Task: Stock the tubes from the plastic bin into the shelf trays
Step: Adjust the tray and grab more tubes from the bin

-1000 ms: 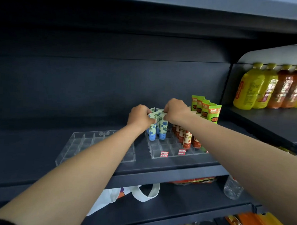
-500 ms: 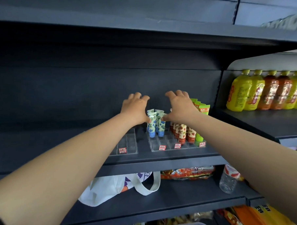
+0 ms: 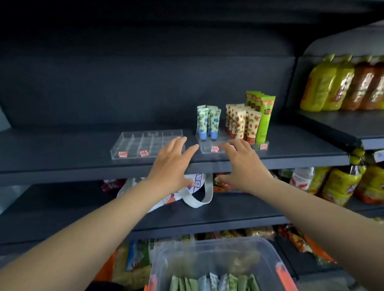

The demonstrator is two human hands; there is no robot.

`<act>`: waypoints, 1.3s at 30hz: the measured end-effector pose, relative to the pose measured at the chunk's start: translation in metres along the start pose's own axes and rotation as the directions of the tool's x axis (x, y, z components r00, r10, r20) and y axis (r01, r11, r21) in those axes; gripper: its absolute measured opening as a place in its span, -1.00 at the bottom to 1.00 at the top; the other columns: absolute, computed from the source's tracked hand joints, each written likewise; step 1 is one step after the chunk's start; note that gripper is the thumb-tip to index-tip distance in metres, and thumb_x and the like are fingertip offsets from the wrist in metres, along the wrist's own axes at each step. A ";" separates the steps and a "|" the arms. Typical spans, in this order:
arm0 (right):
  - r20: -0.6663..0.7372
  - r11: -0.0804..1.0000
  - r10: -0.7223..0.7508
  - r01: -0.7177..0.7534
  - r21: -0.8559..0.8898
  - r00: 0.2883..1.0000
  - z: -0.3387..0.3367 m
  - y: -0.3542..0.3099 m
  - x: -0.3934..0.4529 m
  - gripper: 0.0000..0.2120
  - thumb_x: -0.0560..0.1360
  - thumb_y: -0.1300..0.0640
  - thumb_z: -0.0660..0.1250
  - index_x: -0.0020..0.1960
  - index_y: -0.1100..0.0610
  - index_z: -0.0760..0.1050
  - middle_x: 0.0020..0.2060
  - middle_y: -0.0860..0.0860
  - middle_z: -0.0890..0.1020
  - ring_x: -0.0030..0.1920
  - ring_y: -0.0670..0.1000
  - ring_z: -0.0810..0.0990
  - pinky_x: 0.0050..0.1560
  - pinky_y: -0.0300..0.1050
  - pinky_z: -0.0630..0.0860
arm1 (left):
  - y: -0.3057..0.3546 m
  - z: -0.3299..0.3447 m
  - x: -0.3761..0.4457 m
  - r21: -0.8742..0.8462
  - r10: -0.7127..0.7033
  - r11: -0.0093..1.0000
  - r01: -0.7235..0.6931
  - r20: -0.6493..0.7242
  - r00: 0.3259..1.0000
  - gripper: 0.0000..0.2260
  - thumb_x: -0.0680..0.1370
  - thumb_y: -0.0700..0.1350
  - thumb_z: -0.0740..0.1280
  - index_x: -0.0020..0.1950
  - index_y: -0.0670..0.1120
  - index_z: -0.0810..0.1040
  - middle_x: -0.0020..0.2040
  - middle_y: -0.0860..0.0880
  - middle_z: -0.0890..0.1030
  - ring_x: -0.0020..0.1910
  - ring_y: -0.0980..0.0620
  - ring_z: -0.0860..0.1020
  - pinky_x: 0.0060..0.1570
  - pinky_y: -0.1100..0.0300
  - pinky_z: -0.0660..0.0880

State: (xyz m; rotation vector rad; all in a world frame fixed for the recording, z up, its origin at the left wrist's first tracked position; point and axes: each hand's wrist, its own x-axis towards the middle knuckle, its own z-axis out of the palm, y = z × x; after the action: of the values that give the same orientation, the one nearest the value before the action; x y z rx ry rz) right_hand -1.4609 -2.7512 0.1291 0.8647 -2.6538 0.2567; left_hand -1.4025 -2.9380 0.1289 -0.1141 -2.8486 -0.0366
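While both hands hover before the shelf edge, left hand and right hand show fingers spread, holding nothing. Right tray: blue-capped tubes, strawberry tubes, green tubes, upright. Left tray: bare compartments. Bin, below: more tubes lying inside. Lower shelf: tote bag. Right bay: bottles.

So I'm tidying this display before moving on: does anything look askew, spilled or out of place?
Nothing stands out. The blue tubes, strawberry tubes and green tubes stand upright in the right tray; the left tray sits square but empty.
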 end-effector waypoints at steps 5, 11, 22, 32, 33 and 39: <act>0.140 0.998 -0.055 0.054 0.015 0.989 0.053 -0.005 -0.054 -0.22 0.33 -0.15 0.45 0.42 0.07 0.23 0.33 0.05 0.30 0.37 0.10 0.24 0.38 -0.03 0.27 | 0.007 0.050 -0.053 0.004 0.045 0.999 -0.046 0.046 0.998 -0.27 0.42 0.10 0.43 0.49 0.02 0.15 0.49 -0.08 0.07 0.49 -0.07 0.00 0.39 0.09 0.11; 0.394 0.999 -0.052 0.042 0.035 0.918 0.124 -0.003 -0.107 -0.27 0.43 -0.11 0.37 0.47 0.05 0.12 0.43 0.03 0.17 0.45 0.09 0.13 0.42 -0.03 0.22 | 0.007 0.127 -0.101 -0.156 -0.042 0.984 0.081 0.240 0.970 -0.33 0.40 0.07 0.44 0.43 -0.02 0.26 0.31 -0.02 0.25 0.32 -0.01 0.23 0.26 0.12 0.31; 0.694 0.859 0.144 -0.437 0.267 0.706 0.249 -0.009 -0.182 -0.26 0.37 -0.08 0.43 0.44 0.07 0.21 0.35 0.04 0.31 0.36 0.09 0.29 0.32 -0.06 0.32 | 0.021 0.271 -0.166 -0.178 -0.253 0.801 0.572 0.765 0.592 -0.30 0.41 -0.04 0.47 0.44 -0.07 0.20 0.41 -0.12 0.23 0.36 -0.07 0.30 0.18 0.25 0.31; 0.981 0.576 0.039 -0.806 0.135 0.192 0.337 -0.027 -0.221 -0.45 0.45 0.20 0.43 0.37 0.27 0.34 0.30 0.19 0.46 0.21 0.08 0.48 -0.15 -0.38 0.39 | 0.023 0.341 -0.182 0.055 -0.275 0.852 0.521 0.894 0.354 -0.65 0.52 -0.24 0.30 0.29 -0.16 0.35 0.26 -0.16 0.41 0.19 -0.10 0.48 0.05 0.16 0.42; 0.985 0.574 0.021 -0.808 0.129 0.172 0.342 -0.028 -0.223 -0.49 0.44 0.18 0.43 0.33 0.27 0.38 0.25 0.20 0.51 0.16 0.09 0.53 -0.15 -0.30 0.38 | 0.022 0.344 -0.180 0.063 -0.261 0.879 0.472 0.893 0.367 -0.72 0.53 -0.27 0.25 0.24 -0.17 0.39 0.22 -0.16 0.45 0.18 -0.10 0.49 0.07 0.14 0.43; 0.993 0.445 -0.086 -0.889 0.105 0.074 0.366 -0.036 -0.223 -0.60 0.46 0.23 0.41 0.27 0.26 0.47 0.20 0.23 0.56 0.00 0.05 0.50 -0.19 -0.24 0.46 | 0.006 0.359 -0.152 0.071 -0.161 0.954 0.291 0.940 0.300 -0.85 0.52 -0.32 0.26 0.08 -0.24 0.51 -0.07 -0.11 0.55 0.06 -0.08 0.56 -0.13 0.20 0.39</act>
State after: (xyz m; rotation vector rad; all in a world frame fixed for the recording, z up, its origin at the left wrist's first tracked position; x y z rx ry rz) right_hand -1.3657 -2.7595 -0.2905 -0.0047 -4.0886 1.7483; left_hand -1.3597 -2.9301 -0.2588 0.4213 -4.0560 -0.2933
